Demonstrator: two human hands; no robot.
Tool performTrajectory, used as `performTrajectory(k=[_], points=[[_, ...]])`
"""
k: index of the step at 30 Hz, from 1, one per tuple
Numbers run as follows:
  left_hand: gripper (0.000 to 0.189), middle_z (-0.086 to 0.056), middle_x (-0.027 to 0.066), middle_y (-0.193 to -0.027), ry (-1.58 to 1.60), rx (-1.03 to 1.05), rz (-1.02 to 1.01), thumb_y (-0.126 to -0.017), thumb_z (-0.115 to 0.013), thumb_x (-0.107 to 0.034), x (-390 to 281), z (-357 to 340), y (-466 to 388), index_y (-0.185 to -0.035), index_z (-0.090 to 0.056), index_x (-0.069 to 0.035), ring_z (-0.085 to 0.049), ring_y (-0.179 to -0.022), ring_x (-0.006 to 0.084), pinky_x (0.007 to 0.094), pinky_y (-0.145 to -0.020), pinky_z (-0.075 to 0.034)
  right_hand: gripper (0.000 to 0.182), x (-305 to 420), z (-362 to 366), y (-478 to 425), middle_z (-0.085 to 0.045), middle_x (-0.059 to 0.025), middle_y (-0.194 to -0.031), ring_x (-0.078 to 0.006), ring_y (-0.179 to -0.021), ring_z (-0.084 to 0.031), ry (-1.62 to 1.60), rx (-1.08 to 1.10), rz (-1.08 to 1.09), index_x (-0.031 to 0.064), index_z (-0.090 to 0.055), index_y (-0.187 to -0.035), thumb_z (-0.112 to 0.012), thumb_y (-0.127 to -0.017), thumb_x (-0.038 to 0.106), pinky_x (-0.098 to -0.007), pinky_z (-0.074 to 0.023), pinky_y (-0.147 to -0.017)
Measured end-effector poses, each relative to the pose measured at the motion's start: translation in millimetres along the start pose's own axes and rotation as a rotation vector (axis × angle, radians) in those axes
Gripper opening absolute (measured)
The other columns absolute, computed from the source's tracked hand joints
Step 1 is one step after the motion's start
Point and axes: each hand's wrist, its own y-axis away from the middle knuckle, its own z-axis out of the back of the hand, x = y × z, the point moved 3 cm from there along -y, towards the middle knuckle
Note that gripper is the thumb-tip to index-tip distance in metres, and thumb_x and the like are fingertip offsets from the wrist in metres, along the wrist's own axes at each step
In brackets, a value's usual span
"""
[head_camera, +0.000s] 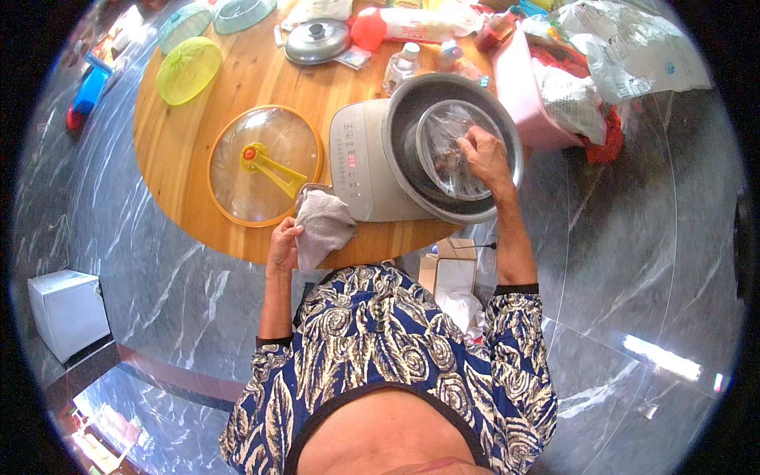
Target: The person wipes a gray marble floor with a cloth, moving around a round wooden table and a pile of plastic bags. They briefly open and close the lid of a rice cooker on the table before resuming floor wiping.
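Observation:
My left hand (pixel 285 244) grips a grey cloth (pixel 325 222) at the near edge of the round wooden table (pixel 184 184). My right hand (pixel 485 155) is over a round bowl (pixel 423 145) with clear plastic film (pixel 448 122) across it, thumb and fingers pinched together at the film. Something dark brown shows through the film, too blurred to name. Around the bowl is a deep grey pot (pixel 399 113), standing on a grey induction cooker (pixel 371 178) with a lit display. Left of the cooker lies a glass lid (pixel 234 172) with an orange rim and yellow handle.
Behind the pot stands a clear plastic bottle (pixel 402 68). A metal lid (pixel 317 41) and a green mesh cover (pixel 189 71) lie further back. At the right, a pink bin (pixel 522 95) holds plastic bags. An open cardboard box (pixel 430 270) sits below the table edge.

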Motion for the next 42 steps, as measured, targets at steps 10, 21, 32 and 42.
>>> performTrajectory(k=[10,21,32,42], points=[[0.010,-0.064,0.0026,-0.084,-0.002,0.022,-0.012,-0.080,-0.065,-0.003,10.9,19.9,-9.6,-0.085,-0.057,-0.008,-0.063,-0.077,0.0154,0.0315,-0.075,-0.054,0.026,-10.4,-34.0,-9.4,-0.063,-0.0284,-0.096,-0.0437,-0.096,-0.060,0.121,0.225,0.078,-0.0025,-0.059,-0.090,-0.046,-0.090,0.020,-0.0514,-0.0455,-0.086],[0.012,-0.065,0.0038,-0.088,0.001,0.040,0.016,-0.079,-0.065,-0.004,7.7,16.3,-13.3,-0.087,-0.057,-0.007,-0.063,-0.081,0.0160,0.0322,-0.078,-0.054,0.007,66.6,104.1,110.2,-0.060,-0.0114,-0.082,-0.0228,-0.069,-0.057,0.195,-0.931,0.253,0.0029,-0.061,-0.086,-0.055,-0.088,0.002,-0.0360,-0.0484,-0.066],[0.014,-0.063,0.0025,-0.089,-0.008,0.162,-0.157,-0.077,-0.067,-0.008,-78.1,-58.8,30.5,-0.086,-0.057,-0.007,-0.058,-0.081,0.0121,0.0268,-0.080,-0.046,0.027,141.8,-28.4,112.1,-0.059,-0.0154,-0.094,-0.0262,-0.080,-0.061,-0.503,-0.155,0.206,0.0038,-0.060,-0.108,-0.066,-0.085,0.015,-0.0368,-0.0496,-0.073],[0.020,-0.065,0.0049,-0.096,-0.906,0.102,-0.460,-0.079,-0.066,-0.003,-116.1,-121.5,62.0,-0.097,-0.058,0.000,-0.058,-0.089,0.0111,0.0280,-0.082,-0.048,0.072,177.6,-128.5,77.9,-0.049,-0.0227,-0.125,-0.0400,-0.113,-0.049,-0.509,0.182,0.632,0.0006,-0.041,-0.132,-0.075,-0.074,0.027,-0.0472,-0.0378,-0.101]])
